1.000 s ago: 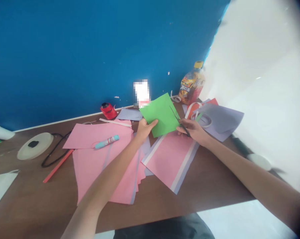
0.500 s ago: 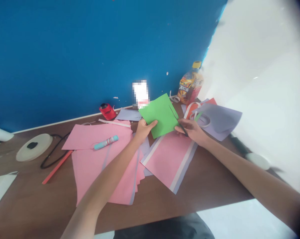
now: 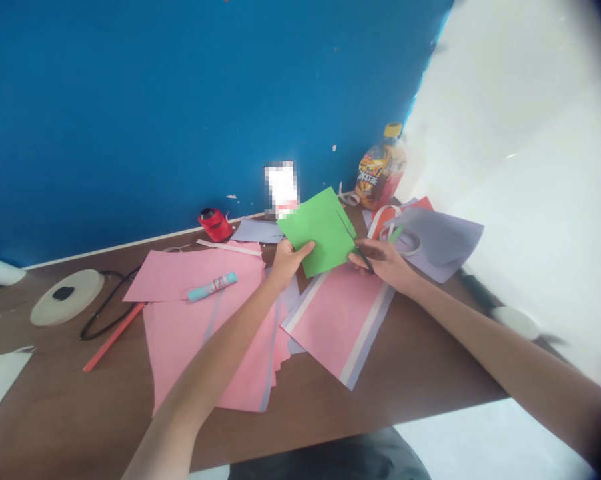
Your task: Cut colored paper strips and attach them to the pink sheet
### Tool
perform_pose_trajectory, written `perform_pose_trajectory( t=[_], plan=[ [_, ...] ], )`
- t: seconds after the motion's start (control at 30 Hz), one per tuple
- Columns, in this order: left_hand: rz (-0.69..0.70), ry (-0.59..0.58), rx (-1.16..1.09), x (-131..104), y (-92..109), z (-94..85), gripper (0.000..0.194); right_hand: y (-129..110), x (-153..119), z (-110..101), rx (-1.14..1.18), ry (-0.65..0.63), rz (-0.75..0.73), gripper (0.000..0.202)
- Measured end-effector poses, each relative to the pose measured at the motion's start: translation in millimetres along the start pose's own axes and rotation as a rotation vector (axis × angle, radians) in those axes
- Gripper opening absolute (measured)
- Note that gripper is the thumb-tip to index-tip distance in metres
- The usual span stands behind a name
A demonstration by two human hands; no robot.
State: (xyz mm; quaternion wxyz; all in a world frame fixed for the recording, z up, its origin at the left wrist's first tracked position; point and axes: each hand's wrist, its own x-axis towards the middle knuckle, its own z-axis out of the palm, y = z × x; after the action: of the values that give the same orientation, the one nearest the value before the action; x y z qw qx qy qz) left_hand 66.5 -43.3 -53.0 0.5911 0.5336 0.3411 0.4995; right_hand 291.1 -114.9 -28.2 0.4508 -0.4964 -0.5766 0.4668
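My left hand (image 3: 289, 261) grips the lower left side of a green sheet of paper (image 3: 316, 230), its thumb lying on top. In my right hand (image 3: 383, 261) is a dark pair of scissors (image 3: 361, 252), its blades lying along the right part of the green sheet. The sheet is held up above the table, tilted. Below it lies a pink sheet with white and lilac stripes (image 3: 333, 323). To the left, a stack of pink paper (image 3: 180, 353) carries a light blue glue stick (image 3: 212, 287).
A drink bottle (image 3: 380, 170) stands at the back right beside lilac sheets (image 3: 443, 240) and a roll of tape (image 3: 405, 241). At the back sits a red spool (image 3: 215, 225). Leftward lie a round pale lid (image 3: 80, 290), a black cord (image 3: 98, 327) and a red strip (image 3: 113, 338).
Almost nothing differs. The view has shifted very slightly, and both hands stay on the green paper and the scissors in nearly the same position.
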Motion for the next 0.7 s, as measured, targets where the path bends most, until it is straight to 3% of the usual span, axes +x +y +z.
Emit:
perform_pose_trajectory(
  t=[0.7],
  plan=[
    [-0.022, 0.0, -0.011, 0.6, -0.4, -1.7, 0.049, 2.1, 0.9, -1.8, -0.06, 0.034, -0.022, 0.035]
  ],
)
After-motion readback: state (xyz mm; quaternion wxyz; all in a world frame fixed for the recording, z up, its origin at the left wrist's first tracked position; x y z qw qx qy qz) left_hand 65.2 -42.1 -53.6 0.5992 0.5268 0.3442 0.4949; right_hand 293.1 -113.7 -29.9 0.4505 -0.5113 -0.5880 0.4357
